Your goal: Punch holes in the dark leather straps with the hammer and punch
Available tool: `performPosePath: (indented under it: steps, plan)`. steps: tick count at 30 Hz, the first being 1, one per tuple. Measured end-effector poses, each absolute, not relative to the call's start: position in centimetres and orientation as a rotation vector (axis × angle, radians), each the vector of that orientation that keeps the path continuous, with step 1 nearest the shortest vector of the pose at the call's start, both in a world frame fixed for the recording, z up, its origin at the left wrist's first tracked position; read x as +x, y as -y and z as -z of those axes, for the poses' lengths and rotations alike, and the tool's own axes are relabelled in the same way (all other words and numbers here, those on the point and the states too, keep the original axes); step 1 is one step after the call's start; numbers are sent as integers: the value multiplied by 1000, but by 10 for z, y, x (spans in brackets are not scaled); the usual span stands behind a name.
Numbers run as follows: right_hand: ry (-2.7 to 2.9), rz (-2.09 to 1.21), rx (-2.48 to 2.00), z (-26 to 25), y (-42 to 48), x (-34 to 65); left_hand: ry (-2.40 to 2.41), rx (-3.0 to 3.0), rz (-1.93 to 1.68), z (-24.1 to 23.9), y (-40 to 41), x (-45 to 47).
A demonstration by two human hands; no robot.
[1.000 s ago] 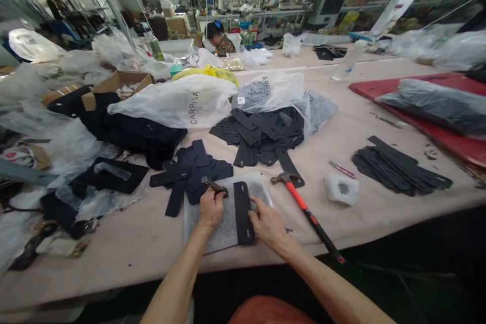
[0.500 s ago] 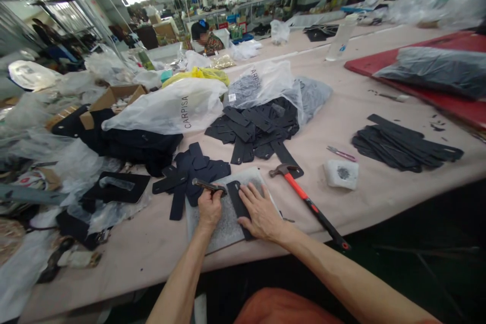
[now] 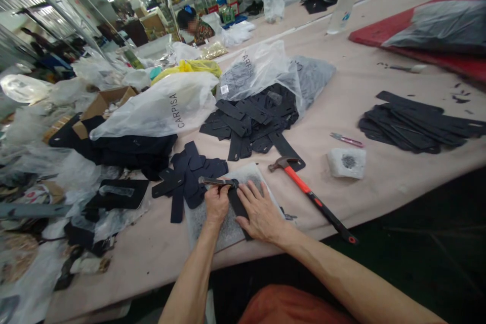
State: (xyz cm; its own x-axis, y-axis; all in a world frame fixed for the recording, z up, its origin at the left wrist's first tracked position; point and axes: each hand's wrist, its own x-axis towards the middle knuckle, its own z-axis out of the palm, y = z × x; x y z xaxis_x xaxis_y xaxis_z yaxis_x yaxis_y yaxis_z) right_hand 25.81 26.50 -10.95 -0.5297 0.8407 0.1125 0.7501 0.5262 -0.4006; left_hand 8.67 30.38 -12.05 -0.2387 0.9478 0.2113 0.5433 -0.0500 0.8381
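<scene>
Far left: heap of clear plastic bags (image 3: 28, 131), cardboard box (image 3: 106, 104) among them. White bag printed CARPISA (image 3: 163, 104) lies over dark fabric (image 3: 140, 154). Next, loose pile of navy pieces (image 3: 193, 174) on the surface (image 3: 152, 253), its near edge at the upper left of a grey speckled pad (image 3: 228, 230).

Left hand (image 3: 217, 205) is over the pad, fingers closed, pinching a slim metal tool (image 3: 216, 181) that lies roughly crosswise. Tool's right end is at the far end of the black strip (image 3: 236, 206); can't tell if they touch. Strip sits on the pad, between the two hands, long way pointing away from the person, partly covered.

Right hand (image 3: 261, 212) is palm down on the strip's right side: fingers extended, slightly spread, thumb well out from them, pressed flat, not curled around anything. Behind, big pile of black strips (image 3: 254, 121) at the mouth of another white bag.

Right of the hand: claw hammer (image 3: 304, 182), red and black handle, head toward the black pile, nobody's hand on it. Then white block (image 3: 346, 162), snips (image 3: 346, 139) just behind it, fanned stack of dark strips (image 3: 410, 124) farthest right.
</scene>
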Motion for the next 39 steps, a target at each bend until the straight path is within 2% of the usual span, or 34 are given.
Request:
performPosePath:
  steps: [19,29,31,35,39]
  plan:
    - [2463,-510,-1305,103,-269,264,-1824,1761,-1137,125,-305,90]
    - [2331,-590,-1255,96,-277,278,-1910,2047,-1004,131,-308,96]
    - [2240,-535,-1347,89,-285,302,-1921,2072,-980,133,-308,96]
    - [2208,-333,-1802,86,-295,364,-1957,2107,-955,136,-308,96]
    - [2255,-461,-2151,98,-290,402,-1977,2113,-924,135,-307,97]
